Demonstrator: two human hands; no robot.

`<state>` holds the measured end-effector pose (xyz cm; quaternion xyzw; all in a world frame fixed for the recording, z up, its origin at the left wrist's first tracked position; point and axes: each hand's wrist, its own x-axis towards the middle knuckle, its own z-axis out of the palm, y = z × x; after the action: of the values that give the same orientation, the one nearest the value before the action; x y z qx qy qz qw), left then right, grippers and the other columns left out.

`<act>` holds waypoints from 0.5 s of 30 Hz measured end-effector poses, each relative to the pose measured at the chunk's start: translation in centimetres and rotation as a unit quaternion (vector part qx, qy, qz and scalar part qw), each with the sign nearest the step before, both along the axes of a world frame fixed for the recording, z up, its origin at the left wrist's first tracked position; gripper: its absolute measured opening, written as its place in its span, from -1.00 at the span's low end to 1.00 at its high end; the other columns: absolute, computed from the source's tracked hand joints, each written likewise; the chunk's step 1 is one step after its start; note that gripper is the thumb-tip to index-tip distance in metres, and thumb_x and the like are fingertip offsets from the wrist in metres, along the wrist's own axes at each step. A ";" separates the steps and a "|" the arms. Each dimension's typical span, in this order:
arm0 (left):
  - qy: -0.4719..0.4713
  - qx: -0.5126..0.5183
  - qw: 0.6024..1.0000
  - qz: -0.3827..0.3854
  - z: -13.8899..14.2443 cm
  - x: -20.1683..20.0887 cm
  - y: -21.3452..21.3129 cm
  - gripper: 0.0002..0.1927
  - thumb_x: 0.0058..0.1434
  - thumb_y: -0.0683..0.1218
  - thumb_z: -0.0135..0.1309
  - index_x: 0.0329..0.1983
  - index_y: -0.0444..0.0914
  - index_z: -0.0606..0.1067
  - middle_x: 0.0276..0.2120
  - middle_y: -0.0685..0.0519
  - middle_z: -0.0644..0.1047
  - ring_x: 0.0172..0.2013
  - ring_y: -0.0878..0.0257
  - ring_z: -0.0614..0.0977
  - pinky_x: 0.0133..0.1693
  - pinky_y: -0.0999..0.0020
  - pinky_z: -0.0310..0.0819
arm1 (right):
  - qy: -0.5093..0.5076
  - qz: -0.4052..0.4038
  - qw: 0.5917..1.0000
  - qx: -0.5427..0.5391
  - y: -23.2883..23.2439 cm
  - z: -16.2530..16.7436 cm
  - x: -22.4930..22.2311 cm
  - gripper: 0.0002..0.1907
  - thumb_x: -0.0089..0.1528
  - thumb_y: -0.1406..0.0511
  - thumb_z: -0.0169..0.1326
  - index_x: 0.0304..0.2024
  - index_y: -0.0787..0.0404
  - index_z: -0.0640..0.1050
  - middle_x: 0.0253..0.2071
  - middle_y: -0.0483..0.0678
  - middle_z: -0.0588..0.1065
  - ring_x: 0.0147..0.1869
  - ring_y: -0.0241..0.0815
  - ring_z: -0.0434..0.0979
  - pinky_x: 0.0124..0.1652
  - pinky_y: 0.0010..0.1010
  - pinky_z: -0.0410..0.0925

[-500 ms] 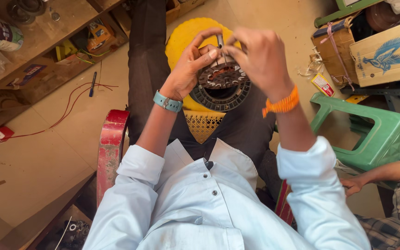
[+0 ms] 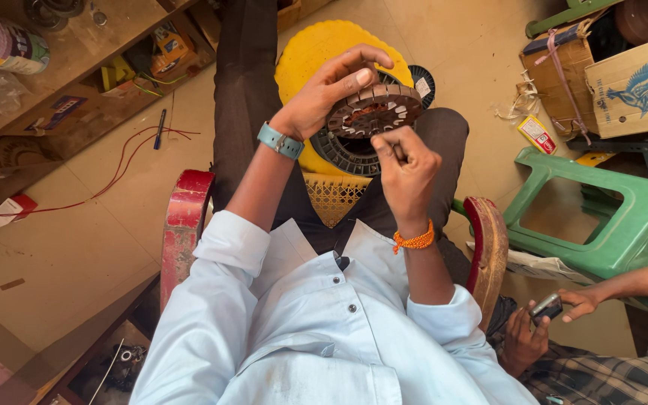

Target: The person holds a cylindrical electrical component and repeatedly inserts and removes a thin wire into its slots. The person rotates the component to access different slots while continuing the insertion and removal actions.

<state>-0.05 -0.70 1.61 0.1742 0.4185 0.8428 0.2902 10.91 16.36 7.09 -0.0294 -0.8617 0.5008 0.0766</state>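
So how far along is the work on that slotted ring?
Done: nothing looks wound; the slotted ring shows bare slots. In hand: left hand holds the ring up, right hand pinches at its lower edge. Left: a second dark ring lies untouched on the lap.

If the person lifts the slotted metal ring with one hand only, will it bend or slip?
The slotted metal ring looks stiff, so it probably will not bend. Its metal suggests some weight. The left hand grips its rim with fingertips only, so it may slip.
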 end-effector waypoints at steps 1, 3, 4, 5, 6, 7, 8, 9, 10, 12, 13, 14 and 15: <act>0.022 -0.007 0.999 -0.022 0.2 -0.3 -0.1 -0.54 0.46 0.08 0.12 0.32 -0.20 0.40 -0.07 0.12 0.45 0.00 0.36 0.52 0.07 0.44 0.46 | -0.008 -0.001 1.000 -0.005 0.0 -0.6 0.6 -0.90 0.30 0.42 0.24 -0.31 0.33 0.58 -0.58 -0.14 0.30 -0.50 -0.44 0.14 -0.49 -0.44 0.04; 0.067 -0.018 0.995 -0.068 0.5 -0.7 -0.4 -0.40 0.38 0.11 0.21 0.41 -0.16 0.36 -0.09 0.14 0.40 -0.01 0.33 0.48 0.04 0.43 0.40 | -0.024 -0.005 1.000 -0.014 0.4 -1.7 2.0 -0.89 0.30 0.41 0.24 -0.32 0.32 0.59 -0.60 -0.16 0.31 -0.52 -0.45 0.14 -0.50 -0.44 0.02; 0.107 -0.055 0.991 -0.065 0.6 -0.5 -0.8 -0.33 0.35 0.12 0.24 0.44 -0.14 0.31 -0.05 0.12 0.39 0.04 0.31 0.47 0.09 0.41 0.39 | -0.026 -0.001 1.000 -0.013 0.6 -2.2 2.7 -0.89 0.30 0.41 0.24 -0.32 0.33 0.58 -0.60 -0.16 0.31 -0.52 -0.45 0.14 -0.50 -0.45 0.04; 0.146 -0.092 0.983 -0.063 0.8 -0.1 -1.5 -0.27 0.32 0.12 0.27 0.47 -0.13 0.26 -0.02 0.10 0.38 0.08 0.29 0.46 0.15 0.40 0.39 | -0.028 0.003 1.000 -0.012 0.9 -2.6 3.4 -0.88 0.30 0.41 0.24 -0.32 0.33 0.57 -0.60 -0.16 0.30 -0.52 -0.45 0.14 -0.50 -0.46 0.05; 0.183 -0.128 0.973 -0.060 1.0 0.6 -1.9 -0.20 0.30 0.13 0.29 0.51 -0.11 0.21 0.01 0.09 0.38 0.12 0.27 0.46 0.20 0.38 0.38 | -0.032 0.008 0.999 -0.012 1.1 -2.9 4.2 -0.87 0.30 0.41 0.24 -0.32 0.34 0.56 -0.60 -0.16 0.30 -0.51 -0.45 0.14 -0.49 -0.46 0.06; 0.196 -0.134 0.970 -0.044 1.0 1.6 -1.9 -0.19 0.31 0.10 0.31 0.52 -0.11 0.20 0.08 0.06 0.36 0.18 0.24 0.44 0.27 0.34 0.35 | -0.035 0.003 0.999 -0.010 1.3 -3.2 4.9 -0.88 0.29 0.41 0.24 -0.32 0.34 0.56 -0.60 -0.16 0.30 -0.52 -0.46 0.15 -0.50 -0.47 0.07; 0.209 -0.140 0.967 -0.030 1.0 2.5 -2.0 -0.18 0.32 0.08 0.33 0.53 -0.11 0.18 0.15 0.04 0.34 0.25 0.21 0.42 0.33 0.29 0.33 | -0.037 -0.003 0.999 -0.008 1.5 -3.5 5.4 -0.88 0.29 0.41 0.23 -0.32 0.34 0.56 -0.60 -0.16 0.31 -0.52 -0.46 0.15 -0.50 -0.47 0.07; 0.224 -0.147 0.963 -0.015 0.7 3.0 -2.0 -0.16 0.33 0.05 0.35 0.55 -0.11 0.16 0.21 0.02 0.32 0.31 0.19 0.40 0.39 0.25 0.31 | -0.038 -0.009 0.999 -0.007 1.5 -4.1 5.8 -0.89 0.28 0.42 0.23 -0.32 0.34 0.56 -0.60 -0.17 0.32 -0.53 -0.47 0.16 -0.50 -0.48 0.07; 0.199 -0.144 0.969 -0.017 1.1 2.3 -2.1 -0.16 0.35 0.05 0.33 0.56 -0.10 0.13 0.19 0.03 0.33 0.31 0.19 0.42 0.40 0.24 0.33 | -0.042 -0.018 0.999 -0.012 1.5 -4.0 5.3 -0.88 0.28 0.42 0.24 -0.32 0.35 0.56 -0.61 -0.17 0.32 -0.53 -0.47 0.15 -0.50 -0.48 0.06; 0.143 -0.133 0.981 -0.018 0.7 2.0 -1.9 -0.14 0.38 0.06 0.30 0.58 -0.07 0.07 0.13 0.05 0.35 0.30 0.20 0.47 0.40 0.23 0.38 | -0.056 -0.031 0.998 -0.016 2.0 -4.5 5.6 -0.87 0.28 0.42 0.25 -0.33 0.35 0.57 -0.62 -0.17 0.31 -0.53 -0.47 0.14 -0.51 -0.49 0.06; 0.152 -0.139 0.978 -0.019 0.5 2.0 -1.8 -0.12 0.38 0.05 0.31 0.59 -0.07 0.05 0.12 0.05 0.36 0.29 0.19 0.47 0.39 0.23 0.39 | -0.064 -0.031 0.997 -0.016 2.2 -4.6 5.7 -0.88 0.27 0.42 0.25 -0.33 0.35 0.57 -0.62 -0.17 0.30 -0.53 -0.48 0.13 -0.51 -0.49 0.04; 0.162 -0.144 0.976 -0.017 0.5 1.8 -1.7 -0.10 0.37 0.03 0.32 0.60 -0.06 0.03 0.11 0.05 0.37 0.27 0.19 0.47 0.39 0.22 0.40 | -0.071 -0.029 0.997 -0.016 2.5 -4.6 5.5 -0.89 0.27 0.42 0.25 -0.32 0.36 0.58 -0.62 -0.17 0.30 -0.53 -0.48 0.12 -0.51 -0.49 0.03; 0.174 -0.151 0.973 -0.016 0.4 1.5 -1.7 -0.08 0.37 0.01 0.33 0.61 -0.05 0.01 0.10 0.05 0.38 0.25 0.18 0.48 0.38 0.22 0.41 | -0.075 -0.027 0.997 -0.018 2.7 -4.6 5.4 -0.90 0.26 0.43 0.26 -0.32 0.36 0.59 -0.63 -0.16 0.29 -0.52 -0.49 0.11 -0.51 -0.49 0.02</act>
<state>1.48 -2.41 2.06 0.2786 0.5824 0.7218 0.2494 16.26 19.10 2.51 -0.0913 -0.8549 0.5102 0.0241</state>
